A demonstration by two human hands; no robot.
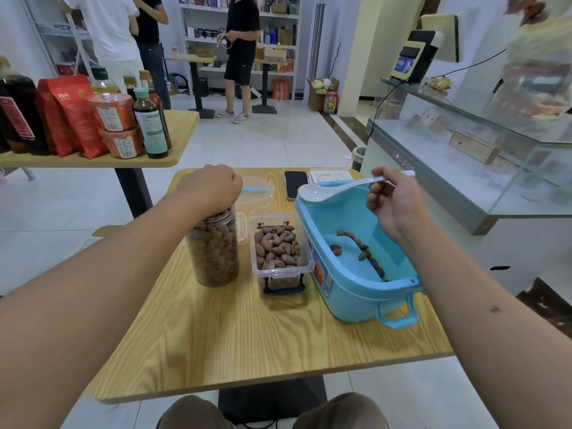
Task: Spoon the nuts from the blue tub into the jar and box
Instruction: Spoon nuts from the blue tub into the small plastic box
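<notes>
Jar [213,249] full, left hand [210,188] clamped on its top. Box [280,250] at 3 o'clock nearly full. Right hand [394,205] pinches empty spoon [328,188]. Blue tub [356,258]: about 10 nuts [363,252] left.

The wooden bench [247,342] is pale yellow with darker wavy grain. The rectangular plastic tub [349,292] is sky blue, its side label orange and white. The brown nuts [277,247] fill a clear plastic box [305,267] and a clear round jar [213,252]. The plastic spoon [328,190] is white, the flat phone [294,184] black.
</notes>
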